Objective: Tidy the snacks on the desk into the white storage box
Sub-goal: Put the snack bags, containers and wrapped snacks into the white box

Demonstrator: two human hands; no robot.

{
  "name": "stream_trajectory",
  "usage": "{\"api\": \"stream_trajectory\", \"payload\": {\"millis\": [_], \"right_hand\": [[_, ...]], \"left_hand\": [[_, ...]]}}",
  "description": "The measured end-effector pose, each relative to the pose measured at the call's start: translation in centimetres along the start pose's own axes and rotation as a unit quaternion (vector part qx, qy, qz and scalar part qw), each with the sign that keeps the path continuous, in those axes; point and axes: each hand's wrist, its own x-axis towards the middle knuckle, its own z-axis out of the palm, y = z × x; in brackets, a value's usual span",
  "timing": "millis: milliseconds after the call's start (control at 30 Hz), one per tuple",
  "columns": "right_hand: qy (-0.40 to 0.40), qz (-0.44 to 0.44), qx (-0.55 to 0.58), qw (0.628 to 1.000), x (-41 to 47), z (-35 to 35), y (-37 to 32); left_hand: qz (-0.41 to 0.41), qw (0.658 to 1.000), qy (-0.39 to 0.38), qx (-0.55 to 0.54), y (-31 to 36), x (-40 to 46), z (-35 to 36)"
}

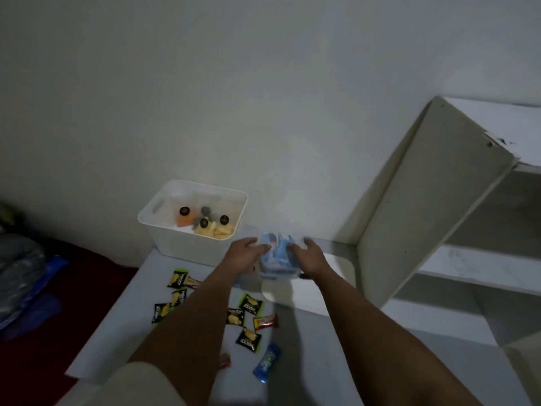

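Dim room, bare pale wall ahead, and you're working over a white desk (295,341) with an open white shelf unit (439,200) leaning in from your right. The white storage box (187,244) sits at the far left corner of the desk, already holding a few orange and yellow packs with round dark labels.

Both your hands are out front now: left hand (244,253) and right hand (310,256) are clasped on either side of a clear container (279,268) stuffed with pale blue and white wrappers, just right of the box. It looks light but crackly; thin clear plastic tends to flex, so hold it low on the side walls, as you are, rather than squeezing the rim.

Closer to you the loose snacks are scattered well apart: black-and-green sachets (250,303) with a yellow picture, flat, slick and nearly weightless, best pinched at a crimped edge. A red candy (265,321) lies among them, and a blue bar (267,366) sits nearest you. The blue bar's white lettering is too blurred to read, and the sachets' print is upside down and unclear.
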Motion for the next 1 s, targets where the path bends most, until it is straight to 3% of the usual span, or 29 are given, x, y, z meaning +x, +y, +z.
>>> {"api": "stream_trajectory", "payload": {"millis": [167, 333, 600, 800, 900, 1000], "right_hand": [[0.0, -0.046, -0.05, 0.998, 4.1, 6.7, -9.4], [-0.048, 0.004, -0.056, 0.997, 7.6, 13.0, -15.0], [-0.117, 0.137, -0.169, 0.969, 13.8, 19.8, -16.3], [-0.187, 0.319, -0.141, 0.918, 17.4, 22.6, -14.9], [-0.206, 0.301, -0.223, 0.904, 18.1, 23.5, -15.1], [-0.198, 0.253, -0.341, 0.883, 18.3, 24.8, -14.0]], "left_hand": [[0.02, 1.0, 0.01, 0.014, 5.4, 5.1, -9.3], [0.001, 0.999, -0.007, 0.052, 7.8, 11.2, -16.7], [-0.134, 0.987, -0.076, 0.041, 5.0, 20.7, -21.3], [-0.24, 0.954, -0.165, 0.068, 1.4, 25.4, -22.2], [-0.266, 0.939, -0.201, 0.085, -0.5, 27.4, -22.1], [-0.222, 0.937, -0.215, 0.163, -1.9, 28.6, -21.6]]}}
